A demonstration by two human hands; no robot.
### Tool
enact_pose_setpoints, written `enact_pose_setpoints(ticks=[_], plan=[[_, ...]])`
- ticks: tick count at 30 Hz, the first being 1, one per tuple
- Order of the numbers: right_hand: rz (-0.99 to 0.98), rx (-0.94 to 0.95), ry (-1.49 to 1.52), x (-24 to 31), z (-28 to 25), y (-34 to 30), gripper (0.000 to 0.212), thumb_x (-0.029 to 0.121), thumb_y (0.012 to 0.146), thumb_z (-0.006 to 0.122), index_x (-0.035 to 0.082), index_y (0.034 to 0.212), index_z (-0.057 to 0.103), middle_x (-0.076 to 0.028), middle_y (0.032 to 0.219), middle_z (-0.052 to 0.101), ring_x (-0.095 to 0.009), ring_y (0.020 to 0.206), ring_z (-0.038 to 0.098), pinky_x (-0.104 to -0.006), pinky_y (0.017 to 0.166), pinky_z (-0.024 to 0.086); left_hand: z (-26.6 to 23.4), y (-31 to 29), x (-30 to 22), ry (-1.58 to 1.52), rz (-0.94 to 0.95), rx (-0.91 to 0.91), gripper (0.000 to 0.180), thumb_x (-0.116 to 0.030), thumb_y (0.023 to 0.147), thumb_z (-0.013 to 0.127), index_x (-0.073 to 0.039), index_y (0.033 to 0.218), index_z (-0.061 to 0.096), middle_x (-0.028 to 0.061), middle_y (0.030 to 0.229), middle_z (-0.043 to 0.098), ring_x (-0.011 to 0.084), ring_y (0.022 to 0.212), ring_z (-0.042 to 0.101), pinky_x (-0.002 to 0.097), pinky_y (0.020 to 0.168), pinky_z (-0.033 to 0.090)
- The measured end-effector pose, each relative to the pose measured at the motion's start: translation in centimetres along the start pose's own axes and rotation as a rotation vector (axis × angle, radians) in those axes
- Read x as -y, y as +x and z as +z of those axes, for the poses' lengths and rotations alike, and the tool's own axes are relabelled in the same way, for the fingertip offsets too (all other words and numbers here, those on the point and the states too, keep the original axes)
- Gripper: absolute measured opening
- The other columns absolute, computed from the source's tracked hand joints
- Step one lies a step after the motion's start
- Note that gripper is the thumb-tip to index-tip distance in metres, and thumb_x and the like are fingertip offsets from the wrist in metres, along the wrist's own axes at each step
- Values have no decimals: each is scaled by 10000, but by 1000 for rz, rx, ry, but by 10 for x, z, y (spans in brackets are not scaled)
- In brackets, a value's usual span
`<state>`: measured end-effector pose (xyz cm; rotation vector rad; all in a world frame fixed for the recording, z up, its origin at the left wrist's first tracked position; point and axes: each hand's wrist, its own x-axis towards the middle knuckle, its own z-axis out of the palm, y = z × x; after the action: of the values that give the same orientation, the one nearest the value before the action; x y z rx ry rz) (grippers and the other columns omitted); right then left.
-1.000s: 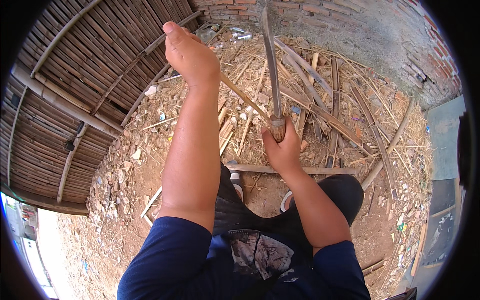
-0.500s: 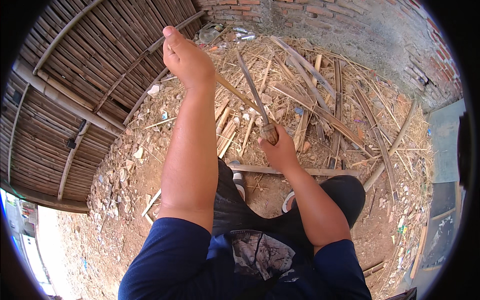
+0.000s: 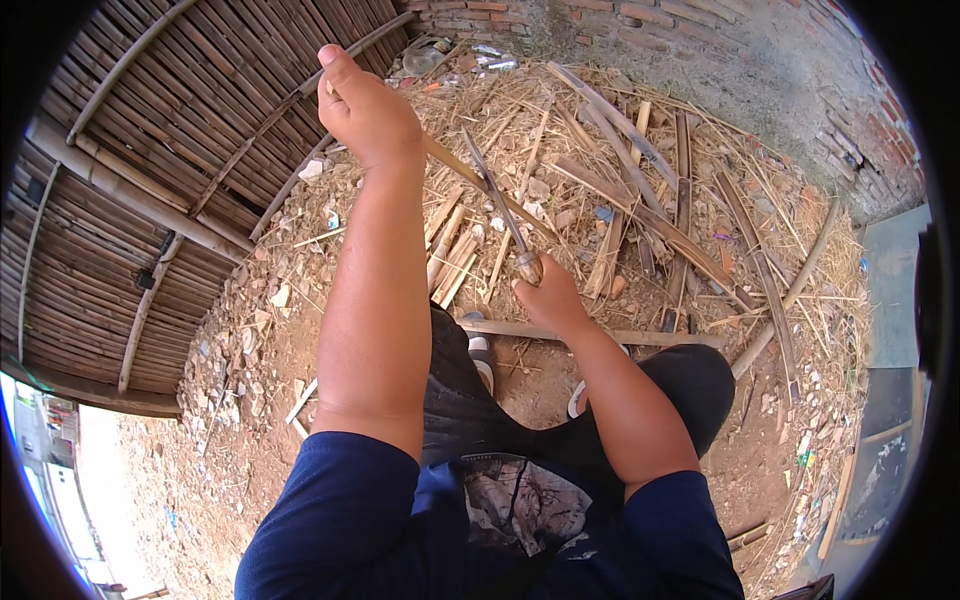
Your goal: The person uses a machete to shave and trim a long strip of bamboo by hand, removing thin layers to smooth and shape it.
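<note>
My left hand (image 3: 372, 115) is raised at the upper left, its fingers closed around one end of a thin bamboo strip (image 3: 452, 162). The strip slants down to the right over the littered ground. Lower and to the right, my right hand (image 3: 556, 300) grips the wooden handle of a machete (image 3: 506, 212). Its long dark blade points up and away, crossing the strip in this view; whether the two touch I cannot tell. My palm hides part of the left grip.
Split bamboo pieces (image 3: 455, 250) and dark wooden slats (image 3: 660, 235) lie on straw and rubble ahead. A flat batten (image 3: 640, 338) lies across by my feet. A bamboo wall (image 3: 210, 130) stands left, a brick wall (image 3: 740, 90) at the back, grey panels (image 3: 890, 290) right.
The machete has tilted, its tip now lower and slightly left in the picture. My left hand has shifted a little up and left with the strip. My right hand has moved slightly left.
</note>
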<state>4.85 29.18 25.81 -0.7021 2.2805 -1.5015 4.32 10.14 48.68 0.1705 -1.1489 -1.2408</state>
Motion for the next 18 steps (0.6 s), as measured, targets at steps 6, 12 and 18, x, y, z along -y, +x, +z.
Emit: enact_pose_setpoints(ticks=[6, 12, 18], plan=[[-124, -132, 102, 42, -27, -17, 330, 246, 874, 714, 8, 1063, 585, -86, 740, 629, -173, 660, 615, -373, 626, 481, -5, -1, 0, -27, -1, 45, 540, -528, 1023, 494, -112, 696, 383, -41, 590, 369, 70, 548, 329, 278, 505, 302], [-148, -200, -94, 14, 2, -15, 347, 190, 853, 669, 0, 1126, 569, -226, 852, 695, -403, 808, 697, -479, 719, 532, 11, -14, -2, 30, 27, 28, 544, -526, 1024, 496, -112, 688, 384, -37, 588, 373, 74, 544, 350, 276, 505, 305], [51, -10, -123, -6, 7, -2, 487, 220, 824, 677, 1, 1242, 560, -271, 919, 684, -435, 924, 675, -508, 822, 519, 1, -7, -6, 0, 17, 9, 476, -461, 1035, 486, -143, 705, 361, -27, 535, 327, 93, 470, 321, 278, 458, 290]])
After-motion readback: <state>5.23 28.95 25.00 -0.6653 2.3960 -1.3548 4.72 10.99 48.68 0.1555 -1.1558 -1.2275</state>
